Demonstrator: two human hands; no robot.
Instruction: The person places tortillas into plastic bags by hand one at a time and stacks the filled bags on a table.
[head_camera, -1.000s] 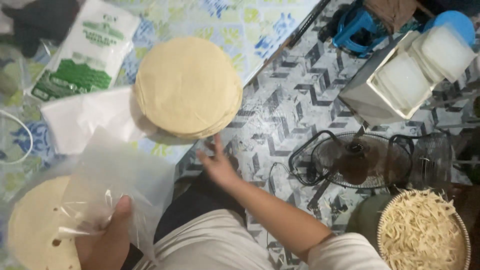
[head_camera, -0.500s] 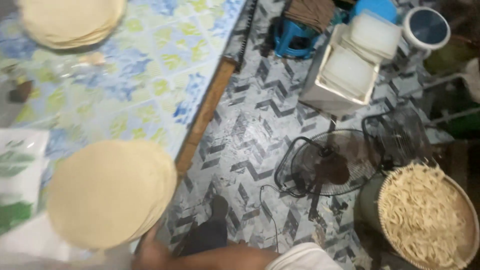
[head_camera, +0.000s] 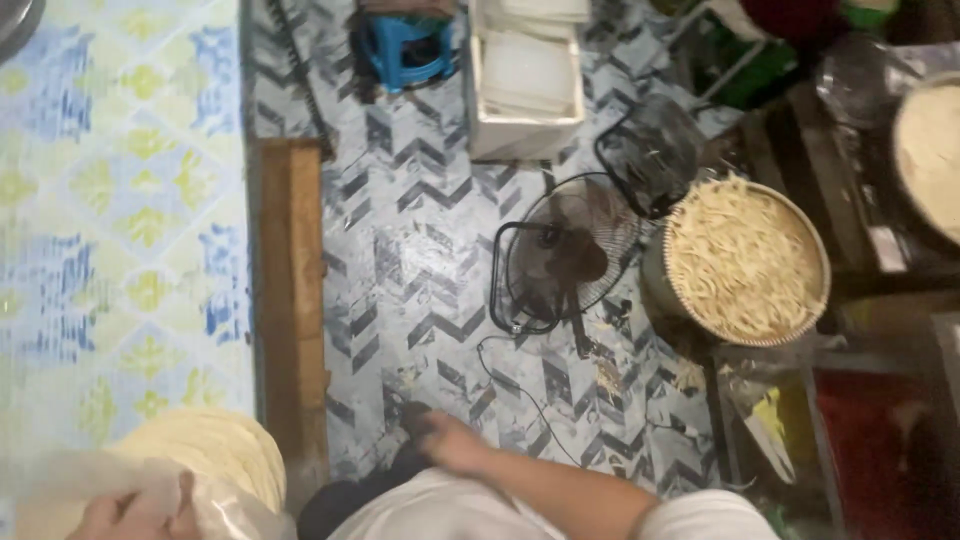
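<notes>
Stack of thin round wrappers (head_camera: 215, 455) at worktop (head_camera: 120, 250) near edge. Left hand (head_camera: 135, 515) beside stack, pinching clear plastic bag (head_camera: 215, 510). Right hand (head_camera: 450, 440) off stack; grip undeterminable. Judged light, floppy, tearable; best supported from beneath.

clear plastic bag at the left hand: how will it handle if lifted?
Probably floppy: the clear plastic bag crumples where the left hand grips it. Likely very light, being thin and see-through. Possibly slippery against the stack of flat rounds beneath it.
</notes>
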